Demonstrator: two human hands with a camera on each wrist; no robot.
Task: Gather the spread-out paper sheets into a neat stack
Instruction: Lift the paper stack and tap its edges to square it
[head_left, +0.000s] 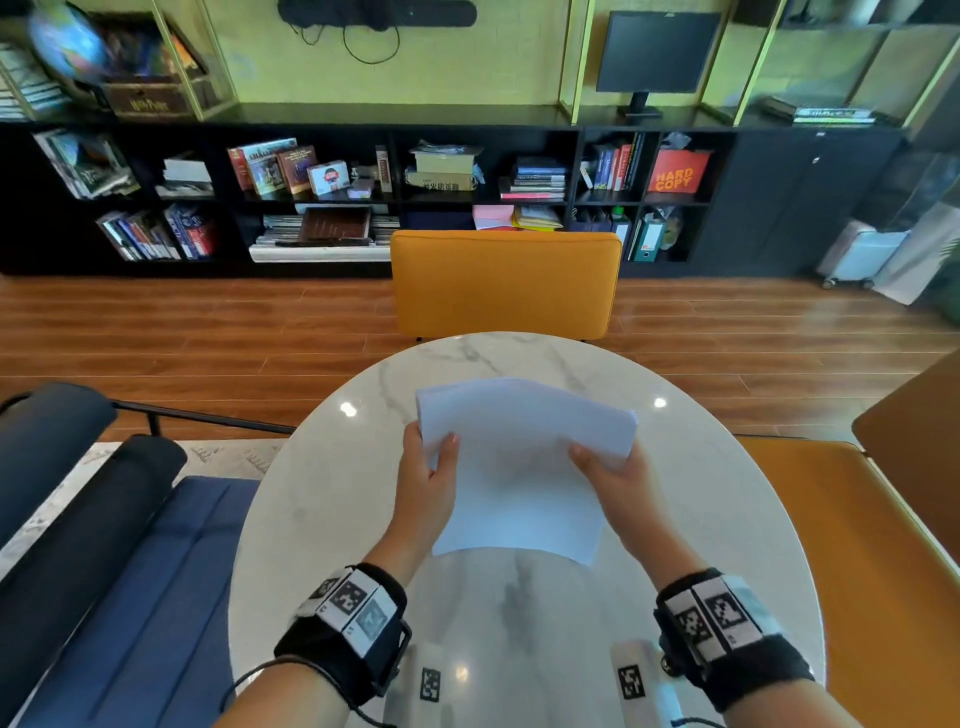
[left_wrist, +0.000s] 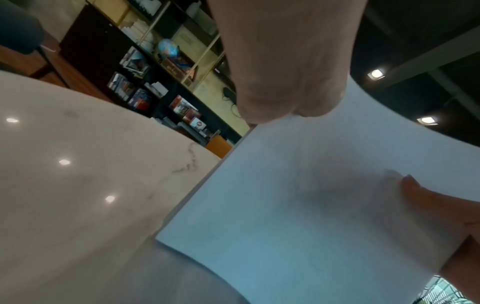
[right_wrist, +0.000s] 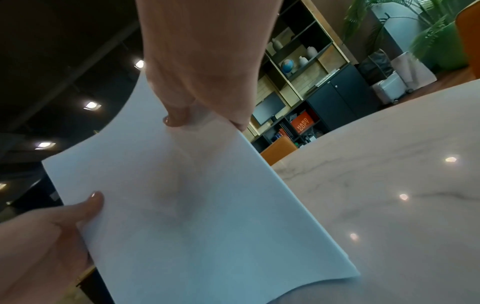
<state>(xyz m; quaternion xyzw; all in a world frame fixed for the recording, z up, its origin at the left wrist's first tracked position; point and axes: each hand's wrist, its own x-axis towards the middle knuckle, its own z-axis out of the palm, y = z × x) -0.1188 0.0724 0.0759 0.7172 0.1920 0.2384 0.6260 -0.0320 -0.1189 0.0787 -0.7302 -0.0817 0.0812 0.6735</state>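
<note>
You are holding the stack of white paper sheets (head_left: 519, 467) upright over the round marble table (head_left: 332, 483), its lower edge resting on the tabletop. Your left hand (head_left: 428, 486) is pinching its left edge, thumb in front; your right hand (head_left: 613, 480) is gripping its right edge likewise.

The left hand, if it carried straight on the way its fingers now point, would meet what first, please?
The left hand already grips the paper stack. Straight on past it lies only bare marble table, then probably the orange chair, though depth is unclear.
</note>
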